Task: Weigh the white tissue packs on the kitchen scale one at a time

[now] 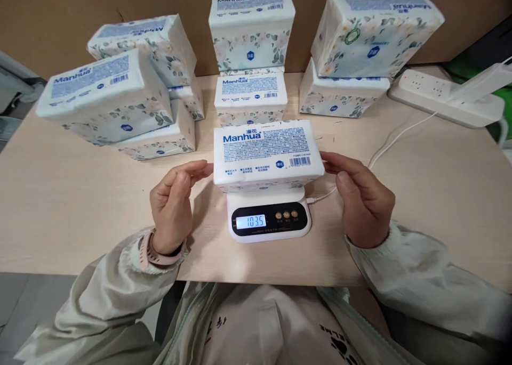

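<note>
Hands (172,208) (362,202) half-open, fingertips at both ends of pack (268,152), grip unclear; pack on scale (270,221), stacks (250,50) behind scale.

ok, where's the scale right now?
Head view, about mid-width on the near half of the table: the scale sits under a pack, between the left hand and the right hand.
</note>
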The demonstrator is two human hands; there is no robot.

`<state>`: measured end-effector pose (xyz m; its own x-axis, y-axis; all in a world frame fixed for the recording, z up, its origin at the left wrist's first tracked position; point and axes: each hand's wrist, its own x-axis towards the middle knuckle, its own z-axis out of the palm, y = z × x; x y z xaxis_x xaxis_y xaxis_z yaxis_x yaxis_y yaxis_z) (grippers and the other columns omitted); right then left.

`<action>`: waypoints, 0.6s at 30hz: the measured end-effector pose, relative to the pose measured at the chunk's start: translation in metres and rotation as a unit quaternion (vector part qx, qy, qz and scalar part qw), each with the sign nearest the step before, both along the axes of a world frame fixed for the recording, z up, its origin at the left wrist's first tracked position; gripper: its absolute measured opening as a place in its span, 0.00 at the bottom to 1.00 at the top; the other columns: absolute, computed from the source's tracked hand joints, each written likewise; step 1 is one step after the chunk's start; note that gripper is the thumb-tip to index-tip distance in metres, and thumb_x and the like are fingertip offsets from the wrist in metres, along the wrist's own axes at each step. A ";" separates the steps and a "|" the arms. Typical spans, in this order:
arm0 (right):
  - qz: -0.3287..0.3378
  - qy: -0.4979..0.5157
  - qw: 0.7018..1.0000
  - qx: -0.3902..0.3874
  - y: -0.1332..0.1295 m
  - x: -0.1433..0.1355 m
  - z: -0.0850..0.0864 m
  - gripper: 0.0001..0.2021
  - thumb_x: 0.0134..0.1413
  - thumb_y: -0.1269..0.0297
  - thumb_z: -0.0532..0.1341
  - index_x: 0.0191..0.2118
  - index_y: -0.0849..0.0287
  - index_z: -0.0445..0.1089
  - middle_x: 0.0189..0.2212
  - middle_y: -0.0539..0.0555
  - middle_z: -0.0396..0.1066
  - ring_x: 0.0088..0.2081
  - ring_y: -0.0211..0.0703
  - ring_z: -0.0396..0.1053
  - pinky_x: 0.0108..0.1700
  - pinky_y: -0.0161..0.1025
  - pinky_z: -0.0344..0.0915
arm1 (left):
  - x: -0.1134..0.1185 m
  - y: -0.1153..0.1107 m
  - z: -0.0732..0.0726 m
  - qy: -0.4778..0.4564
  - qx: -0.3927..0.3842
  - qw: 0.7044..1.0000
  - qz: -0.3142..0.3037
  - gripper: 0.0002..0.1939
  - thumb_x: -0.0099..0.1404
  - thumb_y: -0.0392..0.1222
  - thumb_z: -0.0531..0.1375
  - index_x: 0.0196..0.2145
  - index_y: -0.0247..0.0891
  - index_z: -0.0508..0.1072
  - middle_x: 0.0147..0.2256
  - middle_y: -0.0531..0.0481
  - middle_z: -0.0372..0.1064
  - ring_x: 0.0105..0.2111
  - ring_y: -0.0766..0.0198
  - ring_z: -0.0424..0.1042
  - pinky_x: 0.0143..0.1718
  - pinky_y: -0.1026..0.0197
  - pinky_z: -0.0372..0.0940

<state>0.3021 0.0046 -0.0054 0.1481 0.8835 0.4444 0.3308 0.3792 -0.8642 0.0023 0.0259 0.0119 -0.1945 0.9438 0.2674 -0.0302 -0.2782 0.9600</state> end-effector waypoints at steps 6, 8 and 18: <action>0.097 -0.014 0.995 -0.036 -0.004 0.003 -0.005 0.23 0.76 0.55 0.55 0.71 0.39 0.67 0.68 0.47 0.73 0.69 0.51 0.71 0.73 0.58 0.67 | 0.005 -0.011 0.001 0.023 0.035 0.998 -0.056 0.15 0.76 0.52 0.63 0.52 0.47 0.87 0.53 0.48 0.83 0.57 0.48 0.80 0.64 0.43 0.75; 0.153 -0.047 0.986 -0.038 0.000 0.001 0.000 0.29 0.76 0.53 0.55 0.77 0.39 0.56 0.76 0.46 0.63 0.76 0.53 0.61 0.79 0.59 0.58 | 0.008 -0.011 0.005 0.037 0.023 0.994 -0.101 0.17 0.76 0.52 0.63 0.57 0.48 0.84 0.59 0.50 0.79 0.64 0.46 0.76 0.68 0.40 0.72; 0.164 -0.045 0.981 0.090 0.130 -0.028 0.032 0.33 0.72 0.35 0.51 0.76 0.31 0.51 0.80 0.36 0.49 0.83 0.43 0.41 0.84 0.51 0.41 | 0.023 0.098 0.058 0.160 0.119 0.970 -0.142 0.22 0.81 0.48 0.52 0.34 0.30 0.75 0.57 0.72 0.75 0.74 0.47 0.54 0.62 0.48 0.64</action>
